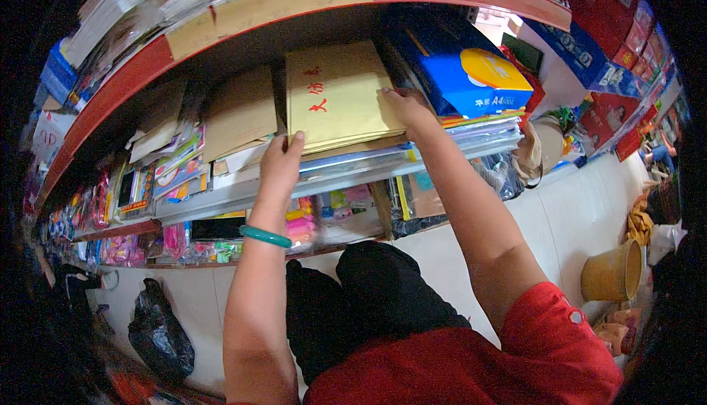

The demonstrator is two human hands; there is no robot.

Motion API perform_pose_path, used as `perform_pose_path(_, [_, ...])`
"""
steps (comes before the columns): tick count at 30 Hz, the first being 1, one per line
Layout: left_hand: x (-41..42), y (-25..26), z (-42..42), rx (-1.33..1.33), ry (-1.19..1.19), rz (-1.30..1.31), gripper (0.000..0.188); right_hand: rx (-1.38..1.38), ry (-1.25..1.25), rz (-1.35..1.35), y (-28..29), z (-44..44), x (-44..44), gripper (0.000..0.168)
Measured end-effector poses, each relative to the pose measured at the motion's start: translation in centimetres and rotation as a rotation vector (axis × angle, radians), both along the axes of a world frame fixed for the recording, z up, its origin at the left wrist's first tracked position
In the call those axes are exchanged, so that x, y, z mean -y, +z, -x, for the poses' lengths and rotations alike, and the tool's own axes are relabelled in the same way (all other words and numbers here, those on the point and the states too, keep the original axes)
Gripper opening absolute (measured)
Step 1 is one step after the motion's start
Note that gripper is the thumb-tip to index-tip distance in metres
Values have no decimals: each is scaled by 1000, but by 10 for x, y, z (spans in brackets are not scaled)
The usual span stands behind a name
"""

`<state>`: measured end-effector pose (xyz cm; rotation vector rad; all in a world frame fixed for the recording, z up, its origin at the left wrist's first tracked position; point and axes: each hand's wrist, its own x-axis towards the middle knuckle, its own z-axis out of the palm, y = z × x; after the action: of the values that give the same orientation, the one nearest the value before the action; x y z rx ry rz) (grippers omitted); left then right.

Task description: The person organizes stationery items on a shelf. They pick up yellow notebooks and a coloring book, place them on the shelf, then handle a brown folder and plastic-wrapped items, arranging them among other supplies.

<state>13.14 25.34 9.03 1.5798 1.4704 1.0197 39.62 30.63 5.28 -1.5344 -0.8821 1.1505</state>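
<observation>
A stack of yellow paper booklets (pixel 345 96) with red characters on the cover lies on the shelf before me. My left hand (pixel 281 159) grips its near left corner, thumb on top. At the right edge, my right hand (pixel 406 109) holds the stack with the thumb over the cover; its other fingers are mostly hidden. Left of the booklets rests a brown paper envelope or folder (pixel 241 112). A blue box of A4 paper (pixel 464 73) with a yellow-orange oval sits just right of my right hand. Under the booklets are flat sheets and plastic folders (pixel 353 163).
Overhead runs a shelf edge (pixel 276 15) carrying stacked paper. Packaged stationery (pixel 182 167) crowds the left side, and more goods fill the lower shelf (pixel 342 211). A black plastic bag (pixel 160 333) lies on the tiled floor at left. A yellow bin (pixel 610 272) stands at right.
</observation>
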Motion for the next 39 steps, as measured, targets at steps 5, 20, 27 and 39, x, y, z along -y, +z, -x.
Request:
perform_pose_path(5, [-4,-18,-1,-29,36,-72,43,48,-89,-100,22,12,17,38])
perform_pose_path(20, [2,-9,22,262,41,91,41,-143,86,22,16,2,14,48])
perform_pose_path(27, [11,-8,21,126,69,8,40,167,127,15,8,-5,12,62])
perform_pose_path(39, [17,-18,25,134,145,-9,38,-231,164,87,51,15,45,59])
